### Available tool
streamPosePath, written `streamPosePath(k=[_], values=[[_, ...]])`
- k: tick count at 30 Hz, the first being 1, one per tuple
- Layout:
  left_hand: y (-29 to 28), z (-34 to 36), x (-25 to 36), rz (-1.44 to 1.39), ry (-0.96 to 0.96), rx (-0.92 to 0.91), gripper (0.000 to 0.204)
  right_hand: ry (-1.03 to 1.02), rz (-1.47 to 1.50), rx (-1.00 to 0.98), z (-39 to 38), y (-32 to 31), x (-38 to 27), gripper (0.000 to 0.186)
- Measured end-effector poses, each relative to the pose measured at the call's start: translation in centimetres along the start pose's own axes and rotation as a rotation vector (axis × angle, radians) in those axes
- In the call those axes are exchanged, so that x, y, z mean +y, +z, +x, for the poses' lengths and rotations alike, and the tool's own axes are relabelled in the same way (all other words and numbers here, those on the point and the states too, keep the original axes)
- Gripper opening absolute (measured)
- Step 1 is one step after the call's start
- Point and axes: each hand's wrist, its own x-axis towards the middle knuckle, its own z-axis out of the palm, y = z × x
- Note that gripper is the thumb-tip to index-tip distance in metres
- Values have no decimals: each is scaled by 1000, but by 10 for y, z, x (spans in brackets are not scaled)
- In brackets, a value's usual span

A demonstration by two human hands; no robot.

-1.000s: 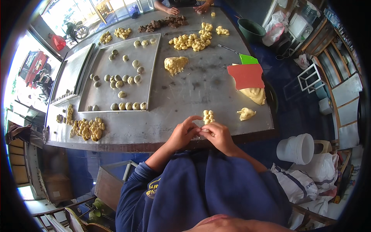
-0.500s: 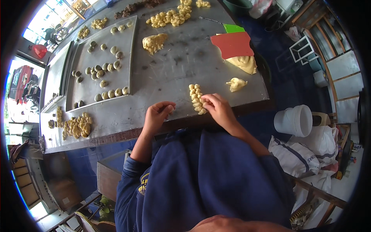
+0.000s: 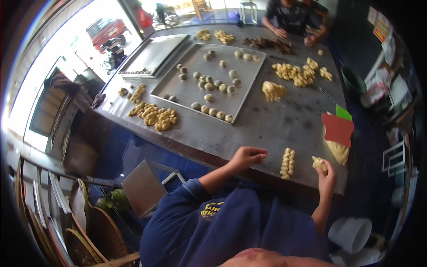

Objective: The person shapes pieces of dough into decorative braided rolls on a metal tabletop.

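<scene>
My right hand (image 3: pixel 327 178) is at the near right of the table, with its fingers closed on a small lump of pale yellow dough (image 3: pixel 318 163). To its left lies a short double row of small dough balls (image 3: pixel 288 163), which neither hand touches. My left hand (image 3: pixel 248 159) hovers by the table's near edge, left of that row. Its fingers stretch out loosely, and nothing shows in them. Beyond my right hand, a larger mass of dough (image 3: pixel 339 152) lies partly under a red sheet-like scraper (image 3: pixel 338 130). A green scraper (image 3: pixel 343 112) sits behind it.
A metal tray (image 3: pixel 242 104) holds scattered round balls; another tray (image 3: pixel 153 55) stands beyond it. Piles of dough pieces (image 3: pixel 153 115), a dough block (image 3: pixel 272 91) and dark brown lumps (image 3: pixel 269 44) share the table. Another person (image 3: pixel 289 20) is at the far side. A white bucket (image 3: pixel 351 233) stands lower right.
My right hand has left the row of dough balls and moved right to the loose dough lump, which it now grips. My left hand's fingers have straightened. The view has swung left.
</scene>
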Motion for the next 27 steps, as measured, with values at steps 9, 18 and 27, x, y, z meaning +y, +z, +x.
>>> streamPosePath(k=[9, 18, 27], values=[[45, 3, 2, -134, 171, -154, 54, -615, -55, -18, -17, 79, -121, 38], [31, 5, 3, 240, 377, 140, 29, -698, 109, 5, -9, 98, -100, 25], [-10, 12, 7, 193, 283, 438, 23, -79, 480, -81, -19, 60, -11, 21]])
